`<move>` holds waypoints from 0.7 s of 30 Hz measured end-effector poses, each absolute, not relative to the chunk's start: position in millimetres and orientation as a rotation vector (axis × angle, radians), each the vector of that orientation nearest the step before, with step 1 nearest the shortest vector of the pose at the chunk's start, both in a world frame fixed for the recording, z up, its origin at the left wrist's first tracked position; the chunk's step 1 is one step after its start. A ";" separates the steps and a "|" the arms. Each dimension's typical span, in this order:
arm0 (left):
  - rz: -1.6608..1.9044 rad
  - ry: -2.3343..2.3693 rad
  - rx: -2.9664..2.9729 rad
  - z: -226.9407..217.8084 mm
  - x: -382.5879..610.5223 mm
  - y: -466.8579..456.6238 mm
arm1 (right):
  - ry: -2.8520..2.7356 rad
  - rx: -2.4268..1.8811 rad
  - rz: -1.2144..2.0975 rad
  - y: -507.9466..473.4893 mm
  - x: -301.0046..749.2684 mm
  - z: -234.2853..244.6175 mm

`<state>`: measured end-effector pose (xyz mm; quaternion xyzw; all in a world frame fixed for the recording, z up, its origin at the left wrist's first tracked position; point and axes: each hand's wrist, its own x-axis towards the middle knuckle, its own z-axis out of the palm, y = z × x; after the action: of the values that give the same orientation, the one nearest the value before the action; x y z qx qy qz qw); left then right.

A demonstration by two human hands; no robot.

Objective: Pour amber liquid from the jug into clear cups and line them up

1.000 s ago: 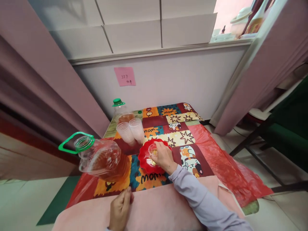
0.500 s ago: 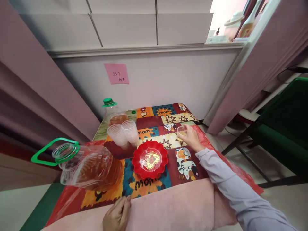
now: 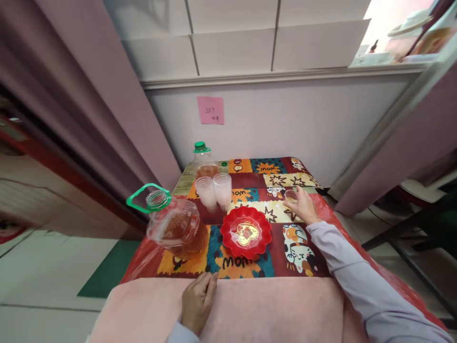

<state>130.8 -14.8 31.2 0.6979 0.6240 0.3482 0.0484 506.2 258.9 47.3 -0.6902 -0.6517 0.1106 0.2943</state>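
Note:
At the right of the table, my right hand (image 3: 304, 206) has its fingers around a small clear plastic cup (image 3: 291, 195), low over the patterned mat. My left hand (image 3: 198, 301) lies as a loose fist on the pink cloth (image 3: 271, 305) at the near edge, with nothing showing in it. Between the hands sits a red scalloped bowl (image 3: 233, 233) with a gold design inside. Left of the bowl stands a large clear jug (image 3: 178, 233), uncapped, holding amber liquid, with a green handle (image 3: 137, 202). Two stacks of clear plastic cups (image 3: 205, 193) stand behind the bowl.
A second jug (image 3: 207, 169) with a green cap is at the back left, and a small green cap (image 3: 224, 164) lies near it. The wall with a pink note (image 3: 210, 110) borders the back. Curtains hang on both sides. A dark chair stands right.
The view has swung left, so the table appears further right in the picture. My right hand keeps the cup at about the same spot; my left fist still rests at the near edge.

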 end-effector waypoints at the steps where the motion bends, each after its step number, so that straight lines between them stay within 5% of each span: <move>1: 1.055 1.915 2.122 30.3 131.2 -15.6 | -1.748 -1.825 0.274 255.8 505.0 51.5; 14: 1.060 1.896 2.169 21.0 128.0 -19.4 | -1.913 -1.018 0.310 213.6 361.4 178.0; 21: 1.058 1.858 2.095 21.2 127.1 -22.1 | -2.456 -1.223 0.100 239.4 295.8 188.0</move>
<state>127.1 -22.1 21.2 0.6980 0.6189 0.3526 0.0739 295.8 239.4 188.0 -0.4369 -0.8770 0.0356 0.1968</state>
